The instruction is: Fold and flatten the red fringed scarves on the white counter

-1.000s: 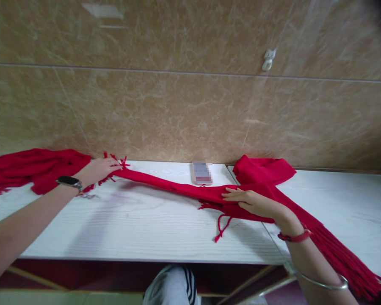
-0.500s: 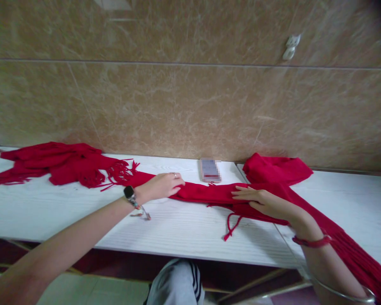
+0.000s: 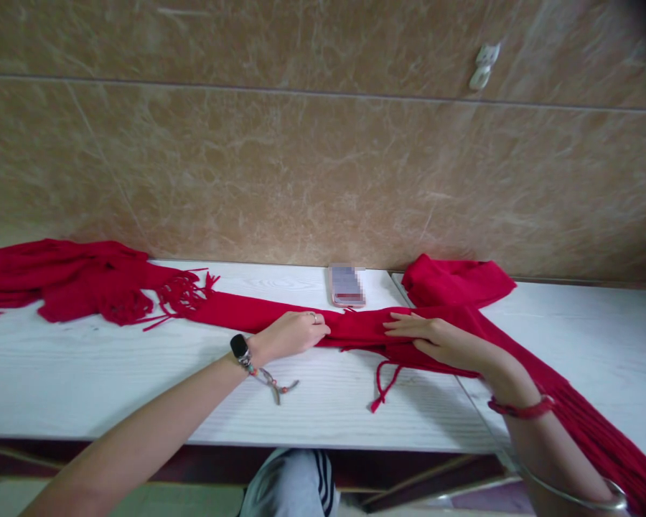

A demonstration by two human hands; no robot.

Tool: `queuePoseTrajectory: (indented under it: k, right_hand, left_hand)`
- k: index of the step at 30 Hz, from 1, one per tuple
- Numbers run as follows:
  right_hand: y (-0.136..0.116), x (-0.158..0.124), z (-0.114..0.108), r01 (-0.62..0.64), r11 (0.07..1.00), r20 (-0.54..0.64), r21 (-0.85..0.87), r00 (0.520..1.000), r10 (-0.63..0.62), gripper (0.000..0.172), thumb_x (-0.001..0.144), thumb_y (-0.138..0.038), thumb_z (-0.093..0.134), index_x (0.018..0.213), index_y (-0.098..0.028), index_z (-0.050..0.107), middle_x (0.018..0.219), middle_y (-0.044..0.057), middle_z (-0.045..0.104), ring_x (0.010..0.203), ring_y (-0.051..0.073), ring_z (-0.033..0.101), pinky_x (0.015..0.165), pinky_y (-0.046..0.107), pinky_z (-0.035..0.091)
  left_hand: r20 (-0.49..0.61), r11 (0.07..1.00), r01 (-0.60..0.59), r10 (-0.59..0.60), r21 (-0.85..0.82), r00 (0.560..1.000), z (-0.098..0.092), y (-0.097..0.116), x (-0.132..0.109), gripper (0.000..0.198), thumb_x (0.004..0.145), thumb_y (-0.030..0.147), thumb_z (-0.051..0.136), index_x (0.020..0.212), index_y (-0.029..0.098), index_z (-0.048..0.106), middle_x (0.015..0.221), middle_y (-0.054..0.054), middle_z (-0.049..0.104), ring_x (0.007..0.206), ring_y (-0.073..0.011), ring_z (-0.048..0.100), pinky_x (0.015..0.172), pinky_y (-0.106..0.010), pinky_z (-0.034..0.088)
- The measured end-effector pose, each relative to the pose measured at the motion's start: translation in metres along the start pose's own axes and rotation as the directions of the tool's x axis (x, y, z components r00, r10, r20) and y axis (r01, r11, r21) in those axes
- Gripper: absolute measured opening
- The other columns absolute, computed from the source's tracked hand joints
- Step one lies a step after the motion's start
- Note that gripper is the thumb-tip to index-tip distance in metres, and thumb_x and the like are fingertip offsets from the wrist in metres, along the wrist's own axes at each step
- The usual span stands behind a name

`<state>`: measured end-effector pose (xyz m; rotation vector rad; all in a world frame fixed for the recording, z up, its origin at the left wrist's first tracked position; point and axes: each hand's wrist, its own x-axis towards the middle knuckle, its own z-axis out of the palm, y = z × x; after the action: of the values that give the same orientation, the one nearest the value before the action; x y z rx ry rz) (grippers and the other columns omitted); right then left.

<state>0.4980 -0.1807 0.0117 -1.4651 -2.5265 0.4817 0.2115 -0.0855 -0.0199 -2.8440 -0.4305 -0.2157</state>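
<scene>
A long red scarf (image 3: 258, 310) lies folded in a narrow strip along the white table. At the strip's middle, my left hand (image 3: 296, 333) has its fingers curled and closed on the cloth; the fingertips are partly hidden. My right hand (image 3: 436, 337) rests flat on the scarf a little further right, fingers stretched out. Below it a loose tassel hangs out toward the front. The scarf's fringed end runs down past my right wrist to the lower right corner.
A crumpled red fringed scarf (image 3: 86, 280) lies at the left. Another folded red cloth (image 3: 455, 281) sits back right, by the wall. A phone (image 3: 347, 286) lies between them on the white table (image 3: 140, 388). A white cat-shaped hook (image 3: 484, 66) is on the marbled wall.
My left hand has slid right along the scarf, closer to my right hand, uncovering more of the strip behind it. My right hand stays flat in place. The view has shifted slightly.
</scene>
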Motion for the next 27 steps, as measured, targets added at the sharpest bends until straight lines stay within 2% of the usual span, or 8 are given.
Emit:
queuePoseTrajectory:
  k: [6, 9, 11, 19, 21, 24, 27]
  right_hand:
    - [0.002, -0.001, 0.001, 0.009, 1.000, -0.028, -0.017, 1.000, -0.009, 0.058, 0.070, -0.001, 0.035, 0.120, -0.023, 0.054, 0.128, 0.000, 0.050, 0.128, 0.017, 0.031, 0.108, 0.038, 0.025]
    - [0.005, -0.001, 0.003, 0.021, 1.000, -0.041, -0.006, 0.999, -0.021, 0.058, 0.070, -0.001, 0.035, 0.121, -0.024, 0.054, 0.128, -0.001, 0.050, 0.128, 0.017, 0.030, 0.108, 0.038, 0.025]
    - [0.009, -0.001, 0.005, 0.030, 1.000, -0.049, 0.000, 0.998, -0.030, 0.057, 0.071, -0.002, 0.035, 0.121, -0.024, 0.053, 0.128, -0.001, 0.051, 0.128, 0.018, 0.030, 0.107, 0.040, 0.026]
    - [0.017, -0.001, 0.008, 0.028, 1.000, -0.033, 0.006, 0.999, -0.028, 0.053, 0.074, -0.006, 0.037, 0.121, -0.023, 0.053, 0.129, 0.000, 0.050, 0.128, 0.020, 0.030, 0.107, 0.041, 0.026]
    - [0.017, -0.001, 0.008, 0.031, 1.000, -0.043, 0.004, 0.999, -0.031, 0.052, 0.074, -0.006, 0.037, 0.121, -0.024, 0.054, 0.128, 0.000, 0.050, 0.128, 0.020, 0.031, 0.107, 0.041, 0.026]
    - [0.016, -0.002, 0.007, 0.032, 0.999, -0.071, -0.014, 0.997, -0.033, 0.052, 0.075, -0.006, 0.037, 0.120, -0.024, 0.055, 0.127, 0.000, 0.052, 0.126, 0.021, 0.033, 0.106, 0.042, 0.028]
    - [0.014, -0.002, 0.006, 0.029, 0.999, -0.072, -0.031, 0.997, -0.031, 0.052, 0.075, -0.005, 0.037, 0.120, -0.025, 0.054, 0.127, 0.000, 0.051, 0.126, 0.021, 0.034, 0.105, 0.043, 0.030]
  left_hand:
    - [0.061, 0.992, 0.107, -0.104, -0.059, 0.993, 0.000, -0.013, -0.013, 0.025, 0.080, 0.004, 0.043, 0.094, 0.018, 0.057, 0.096, -0.005, 0.059, 0.090, -0.0157, 0.056, 0.075, -0.025, 0.046]
    - [0.094, 0.985, 0.167, -0.162, -0.045, 0.982, -0.001, -0.021, -0.022, 0.030, 0.077, 0.000, 0.041, 0.095, 0.018, 0.057, 0.099, -0.006, 0.058, 0.088, -0.0161, 0.057, 0.069, -0.025, 0.047]
    - [0.106, 0.981, 0.192, -0.188, -0.026, 0.976, -0.003, -0.027, -0.029, 0.030, 0.077, -0.001, 0.040, 0.094, 0.018, 0.056, 0.098, -0.007, 0.058, 0.087, -0.0163, 0.057, 0.067, -0.024, 0.047]
    - [0.076, 0.944, 0.300, -0.312, 0.135, 0.947, -0.003, -0.035, -0.058, 0.020, 0.076, 0.004, 0.047, 0.092, 0.015, 0.055, 0.096, -0.009, 0.056, 0.086, -0.0197, 0.055, 0.076, -0.032, 0.046]
    - [0.076, 0.956, 0.258, -0.270, 0.139, 0.960, -0.007, -0.036, -0.063, 0.021, 0.078, 0.003, 0.046, 0.092, 0.015, 0.055, 0.095, -0.008, 0.056, 0.086, -0.0186, 0.054, 0.076, -0.030, 0.045]
    - [0.092, 0.985, 0.105, -0.119, 0.137, 0.989, -0.016, -0.038, -0.070, 0.023, 0.080, 0.003, 0.044, 0.095, 0.016, 0.056, 0.095, -0.006, 0.056, 0.090, -0.0179, 0.052, 0.077, -0.028, 0.044]
    - [0.140, 0.994, 0.012, -0.028, 0.110, 0.990, -0.022, -0.043, -0.083, 0.025, 0.081, 0.004, 0.044, 0.097, 0.017, 0.057, 0.092, -0.005, 0.057, 0.088, -0.0168, 0.052, 0.074, -0.026, 0.044]
